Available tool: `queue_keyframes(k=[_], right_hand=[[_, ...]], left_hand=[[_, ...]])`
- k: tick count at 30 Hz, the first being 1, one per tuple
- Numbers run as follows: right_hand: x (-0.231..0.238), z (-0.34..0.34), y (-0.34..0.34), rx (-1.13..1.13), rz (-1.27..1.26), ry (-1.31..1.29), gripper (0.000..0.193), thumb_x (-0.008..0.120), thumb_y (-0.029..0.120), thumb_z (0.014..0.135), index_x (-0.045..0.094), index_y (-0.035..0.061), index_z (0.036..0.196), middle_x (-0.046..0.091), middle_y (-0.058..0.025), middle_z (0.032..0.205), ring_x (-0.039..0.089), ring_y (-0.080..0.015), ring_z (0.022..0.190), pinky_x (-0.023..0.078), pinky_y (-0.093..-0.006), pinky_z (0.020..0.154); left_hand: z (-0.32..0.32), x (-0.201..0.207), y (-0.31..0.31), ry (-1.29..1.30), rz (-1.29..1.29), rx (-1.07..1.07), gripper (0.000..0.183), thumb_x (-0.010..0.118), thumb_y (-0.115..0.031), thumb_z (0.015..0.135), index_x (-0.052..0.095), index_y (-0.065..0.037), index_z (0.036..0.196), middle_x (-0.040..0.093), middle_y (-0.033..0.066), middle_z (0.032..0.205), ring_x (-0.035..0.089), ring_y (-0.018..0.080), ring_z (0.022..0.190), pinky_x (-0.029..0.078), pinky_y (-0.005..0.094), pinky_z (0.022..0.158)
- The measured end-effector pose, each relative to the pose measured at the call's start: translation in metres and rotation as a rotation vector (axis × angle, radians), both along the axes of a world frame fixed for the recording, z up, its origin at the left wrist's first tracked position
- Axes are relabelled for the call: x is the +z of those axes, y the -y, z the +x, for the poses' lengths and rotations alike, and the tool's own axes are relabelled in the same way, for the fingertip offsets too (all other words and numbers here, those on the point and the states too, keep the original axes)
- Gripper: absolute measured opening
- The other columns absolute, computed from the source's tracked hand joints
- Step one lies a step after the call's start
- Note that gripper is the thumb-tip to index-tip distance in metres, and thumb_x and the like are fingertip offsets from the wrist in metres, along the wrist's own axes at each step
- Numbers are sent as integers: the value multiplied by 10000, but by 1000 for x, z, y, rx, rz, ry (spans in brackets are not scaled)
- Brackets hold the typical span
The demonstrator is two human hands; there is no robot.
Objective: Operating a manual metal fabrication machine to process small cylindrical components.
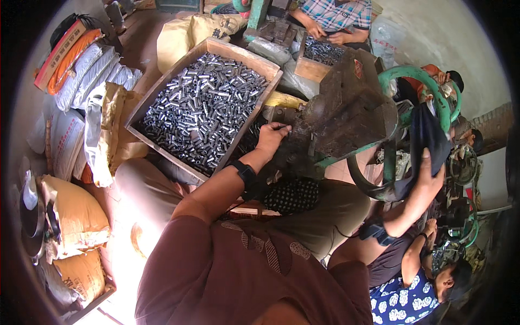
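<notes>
My left hand (271,138) is at the work area of a dark, grimy hand press (351,105), the thumb and index finger drawn together at the tips. I cannot tell whether a piece sits between them. My right hand (429,176) is clasped on a dark cloth (430,138) draped over the press's green ring wheel (406,71) — most of its fingers are hidden from me. The short metal sleeves (206,103) lie heaped loose in a wooden tray (165,154), just beyond my left forearm and to the left of the press. A black wristband (244,171) circles my left wrist. Past the press, a co-worker in a plaid shirt (336,15) has both hands over a smaller wooden box (313,71) of metal pieces; at my lower right sits another in a blue floral shirt (403,304). A bulging tan sack (76,211) stands off to my left.
</notes>
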State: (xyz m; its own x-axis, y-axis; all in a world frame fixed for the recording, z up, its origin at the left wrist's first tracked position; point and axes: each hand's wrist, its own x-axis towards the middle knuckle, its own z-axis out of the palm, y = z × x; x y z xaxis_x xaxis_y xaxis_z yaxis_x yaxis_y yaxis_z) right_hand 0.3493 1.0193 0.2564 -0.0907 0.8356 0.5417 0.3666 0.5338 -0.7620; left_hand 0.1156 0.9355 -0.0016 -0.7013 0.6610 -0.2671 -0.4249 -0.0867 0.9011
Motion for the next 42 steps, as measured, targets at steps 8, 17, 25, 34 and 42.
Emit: queue_keyframes(k=[8, 17, 25, 34, 42], right_hand=[[-86, 0, 11, -179, 194, -237, 566, 707, 215, 735, 478, -74, 1164, 563, -181, 1068, 551, -225, 897, 413, -337, 850], [0, 3, -10, 127, -1, -84, 408, 643, 201, 791, 524, -77, 1063, 581, -115, 999, 522, -170, 866, 392, -255, 816], [-5, -4, -12, 150, -3, -108, 428, 647, 230, 788, 524, -78, 1058, 580, -112, 995, 522, -171, 864, 390, -252, 819], [-73, -3, 15, -188, 193, -201, 524, 683, 210, 763, 485, -89, 1144, 560, -178, 1074, 540, -218, 896, 408, -329, 849], [-48, -7, 15, -116, 222, -196, 387, 690, 159, 751, 546, -66, 1030, 598, -117, 917, 529, -164, 778, 424, -281, 766]], left_hand=[[-11, -20, 4, -330, -15, -12, 104, 617, -108, 794, 642, -8, 807, 567, 15, 648, 448, 69, 546, 344, 241, 447], [-29, 31, 57, 313, 224, -90, 413, 459, 32, 791, 375, -39, 1189, 536, 73, 908, 575, 284, 950, 518, 357, 701], [-26, 6, 22, 193, 48, -203, 174, 536, 25, 797, 506, 65, 963, 606, 150, 913, 634, 233, 713, 502, 290, 483], [-5, 12, 7, -38, -72, -42, 114, 612, -29, 775, 628, 30, 872, 566, 47, 612, 481, 97, 462, 352, 239, 378], [-13, 12, 4, -148, -110, -3, 93, 588, -18, 771, 619, 22, 850, 506, 19, 557, 409, 89, 416, 321, 227, 382]])
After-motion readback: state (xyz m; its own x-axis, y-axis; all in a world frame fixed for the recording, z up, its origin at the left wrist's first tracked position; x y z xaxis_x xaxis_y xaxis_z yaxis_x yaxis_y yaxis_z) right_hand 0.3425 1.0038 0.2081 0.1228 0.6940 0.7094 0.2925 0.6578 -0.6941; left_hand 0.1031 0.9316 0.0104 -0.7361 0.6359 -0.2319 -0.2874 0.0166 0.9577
